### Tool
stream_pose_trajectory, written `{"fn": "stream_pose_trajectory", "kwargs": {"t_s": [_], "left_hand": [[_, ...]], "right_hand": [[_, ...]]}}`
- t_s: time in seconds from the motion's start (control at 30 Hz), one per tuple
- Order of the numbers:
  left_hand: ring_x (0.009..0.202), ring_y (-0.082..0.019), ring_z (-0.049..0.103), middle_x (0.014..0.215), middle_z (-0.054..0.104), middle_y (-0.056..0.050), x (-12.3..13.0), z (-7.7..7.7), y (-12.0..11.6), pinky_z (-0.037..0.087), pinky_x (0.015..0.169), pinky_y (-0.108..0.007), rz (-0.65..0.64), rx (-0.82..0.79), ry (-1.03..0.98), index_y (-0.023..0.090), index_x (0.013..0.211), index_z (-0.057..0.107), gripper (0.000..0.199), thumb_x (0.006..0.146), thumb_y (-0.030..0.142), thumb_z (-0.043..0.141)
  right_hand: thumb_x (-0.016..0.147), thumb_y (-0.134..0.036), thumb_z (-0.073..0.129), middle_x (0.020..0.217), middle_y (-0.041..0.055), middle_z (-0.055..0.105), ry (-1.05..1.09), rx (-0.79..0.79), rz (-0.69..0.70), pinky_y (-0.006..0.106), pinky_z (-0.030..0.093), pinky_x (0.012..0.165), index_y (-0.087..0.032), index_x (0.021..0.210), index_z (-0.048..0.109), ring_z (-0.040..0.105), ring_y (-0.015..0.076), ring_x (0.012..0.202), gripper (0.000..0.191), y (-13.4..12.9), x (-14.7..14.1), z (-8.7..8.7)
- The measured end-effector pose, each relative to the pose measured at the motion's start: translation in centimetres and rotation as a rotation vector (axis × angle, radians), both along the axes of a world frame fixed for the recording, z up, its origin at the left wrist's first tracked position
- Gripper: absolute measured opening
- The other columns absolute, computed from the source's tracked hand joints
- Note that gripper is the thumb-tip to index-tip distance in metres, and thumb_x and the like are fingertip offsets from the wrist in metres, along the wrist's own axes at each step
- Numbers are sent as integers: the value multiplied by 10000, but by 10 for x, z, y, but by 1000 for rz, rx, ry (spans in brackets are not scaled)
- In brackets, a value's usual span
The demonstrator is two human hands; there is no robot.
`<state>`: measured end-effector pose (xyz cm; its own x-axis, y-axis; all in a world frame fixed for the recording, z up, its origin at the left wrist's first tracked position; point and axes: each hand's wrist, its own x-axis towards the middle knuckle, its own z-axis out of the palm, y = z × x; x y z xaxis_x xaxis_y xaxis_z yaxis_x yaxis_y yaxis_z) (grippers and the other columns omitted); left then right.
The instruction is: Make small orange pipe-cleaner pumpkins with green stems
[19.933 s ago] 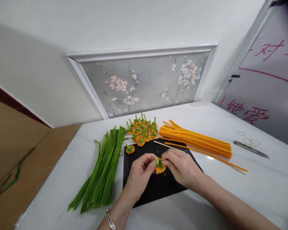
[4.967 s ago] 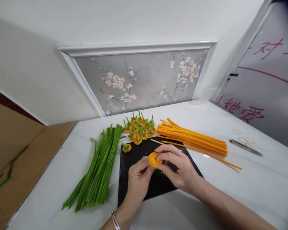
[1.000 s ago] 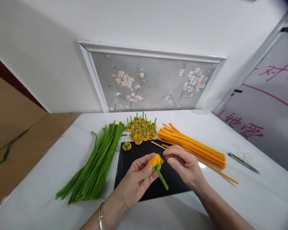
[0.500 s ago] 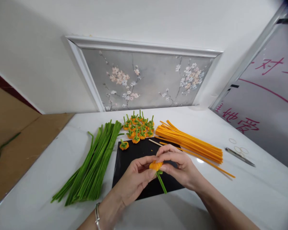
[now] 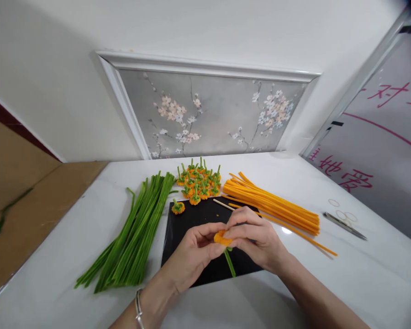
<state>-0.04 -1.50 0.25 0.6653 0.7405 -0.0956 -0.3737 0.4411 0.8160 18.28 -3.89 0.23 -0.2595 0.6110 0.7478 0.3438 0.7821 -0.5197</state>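
Observation:
Between my two hands is a small orange pipe-cleaner pumpkin (image 5: 222, 238), held over a black mat (image 5: 198, 219). A green pipe-cleaner stem (image 5: 229, 263) hangs down from its underside. My left hand (image 5: 195, 253) pinches the pumpkin's left side with thumb and fingers. My right hand (image 5: 256, 235) is closed on its right side and upper edge, with the fingertips pressed against it. The fingers hide part of the pumpkin. One like it, a finished-looking pumpkin (image 5: 178, 208) with a green top, sits at the mat's far left corner.
Several similar pumpkins (image 5: 200, 183) cluster behind the mat. Green pipe cleaners (image 5: 137, 233) lie at left, orange pipe cleaners (image 5: 274, 205) at right. A thin pale stick (image 5: 222, 204) rests on the mat's far edge. Tweezers (image 5: 344, 225) and clear rings (image 5: 341, 214) lie far right.
Both hands keep hold of the pumpkin. It has tilted slightly, and its green stem now hangs a little further left and steeper. The view has shifted slightly.

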Motion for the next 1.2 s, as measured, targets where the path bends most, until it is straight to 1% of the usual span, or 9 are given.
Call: {"fn": "stream_pose_trajectory", "kwargs": {"t_s": [0.13,0.23,0.3,0.47,0.57,0.77,0.93,1.03,1.2], "left_hand": [[857,-97,639,950,722,-2,0,0,1,492,791,-163,75,137,83,215,989,724,316,688,141,783],[914,-110,633,998,699,2,0,1,1,493,826,-181,204,314,213,233,1039,677,364,706,106,749],[935,-116,631,1008,683,3,0,2,1,491,849,-192,279,405,273,234,1067,640,397,708,91,732],[988,-138,630,1074,653,-13,-1,1,-2,499,878,-231,339,479,312,249,1194,517,518,729,112,702],[947,-130,636,1066,646,-9,-1,1,-3,507,861,-234,352,504,311,259,1221,488,547,734,105,686],[960,-150,638,1068,652,-27,0,1,-4,507,886,-270,339,510,298,240,1210,509,522,735,110,683],[1023,-182,616,1151,637,-60,2,-1,-4,494,907,-308,347,514,281,244,1251,495,550,747,115,672],[1118,-200,558,1314,550,-76,4,-8,-4,475,920,-312,401,515,263,269,1279,479,614,725,105,685],[961,-183,601,1311,540,-105,8,-31,1,517,792,-308,439,354,284,239,1243,526,589,692,139,707]], "right_hand": [[867,-215,637,974,65,639,53,-97,9,342,503,827,-240,981,699,603,190,922,133,0,3,-2],[817,-298,704,1128,79,614,146,-269,-38,337,500,860,-270,1136,645,574,218,1046,326,1,12,-8],[821,-325,696,1140,72,606,267,-422,-44,323,513,818,-284,1189,609,598,193,956,380,3,15,-13],[828,-391,676,1021,62,645,456,-918,233,263,536,701,-218,1107,621,632,150,832,333,4,2,-23],[870,-396,628,845,34,661,515,-1036,374,233,516,669,-181,1003,642,625,110,726,253,1,-10,-31],[860,-356,655,654,2,641,564,-1029,351,189,433,561,-143,789,653,567,72,564,224,0,-19,-48],[815,-391,695,610,-9,623,646,-1053,308,201,413,545,-151,788,692,535,72,531,241,3,-21,-49],[742,-414,751,654,12,650,717,-992,116,232,435,565,-152,803,731,540,94,563,270,10,-15,-45],[671,-418,784,771,46,707,647,-809,-232,326,491,649,-188,903,762,582,157,640,327,31,-2,-30]]}}
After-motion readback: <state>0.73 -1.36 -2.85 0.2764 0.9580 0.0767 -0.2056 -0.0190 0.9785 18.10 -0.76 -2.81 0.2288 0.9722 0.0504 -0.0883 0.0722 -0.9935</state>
